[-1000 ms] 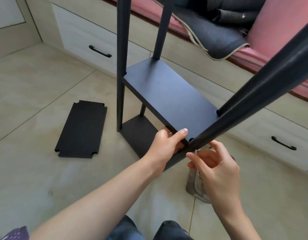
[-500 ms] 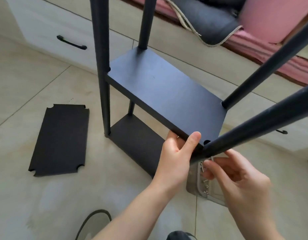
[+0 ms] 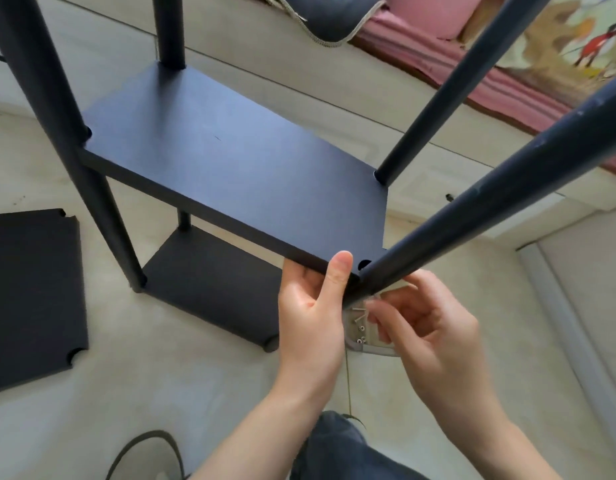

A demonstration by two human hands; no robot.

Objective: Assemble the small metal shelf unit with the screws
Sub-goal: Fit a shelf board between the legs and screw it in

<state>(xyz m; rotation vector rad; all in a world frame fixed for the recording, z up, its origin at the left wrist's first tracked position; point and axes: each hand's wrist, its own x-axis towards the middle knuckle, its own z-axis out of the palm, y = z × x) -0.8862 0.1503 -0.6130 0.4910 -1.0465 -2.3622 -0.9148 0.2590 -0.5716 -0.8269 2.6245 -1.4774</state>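
Over the last 1 second the left hand (image 3: 313, 313) has kept gripping the middle shelf (image 3: 237, 178) corner at the near pole (image 3: 472, 209), while the right hand (image 3: 427, 327), fingers pinched on something unclear, has shifted just under that joint above the screw tray (image 3: 360, 336), suggesting fastening is underway.

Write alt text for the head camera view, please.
The left hand grips the near corner of a dark shelf board where it meets a pole, and the right hand works beside the joint. A spare board lies on the floor.
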